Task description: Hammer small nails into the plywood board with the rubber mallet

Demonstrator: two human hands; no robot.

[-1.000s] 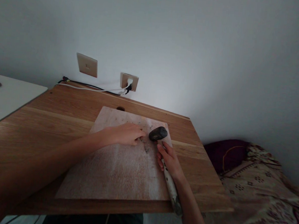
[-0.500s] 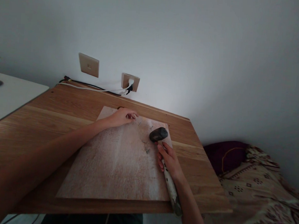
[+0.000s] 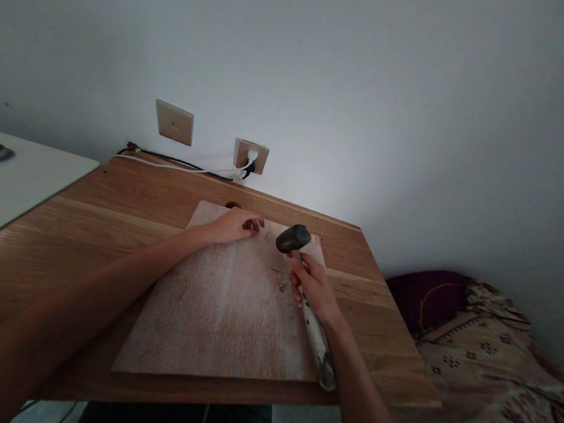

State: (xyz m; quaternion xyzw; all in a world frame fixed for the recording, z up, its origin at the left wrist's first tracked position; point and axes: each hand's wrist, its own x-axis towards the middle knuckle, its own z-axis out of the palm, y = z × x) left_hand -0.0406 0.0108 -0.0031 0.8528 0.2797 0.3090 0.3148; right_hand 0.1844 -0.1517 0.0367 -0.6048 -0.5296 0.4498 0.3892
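Observation:
My right hand (image 3: 316,290) is wrapped round the pale, worn handle of a hammer (image 3: 293,238). Its dark head is raised above the right part of a thin wooden board (image 3: 206,322), and the handle slants down toward the front edge. My left hand (image 3: 234,225) rests on the board's far side with fingers curled in a pinch; whatever they hold, if anything, is hidden. Several small nails (image 3: 281,285) are on the board between my hands, some standing or lying near the hammer. One nail (image 3: 267,235) is just right of my left fingertips.
The board lies on a wooden table (image 3: 369,346) against a white wall. A dark round object (image 3: 233,205) sits behind the board. Cables (image 3: 179,165) run along the back to a socket (image 3: 251,156). A white surface (image 3: 28,177) stands left; patterned bedding (image 3: 484,354) lies right.
The hammer has moved slightly up and left, closer to my left hand. My left hand has stayed at nearly the same spot on the board. The view has shifted a little.

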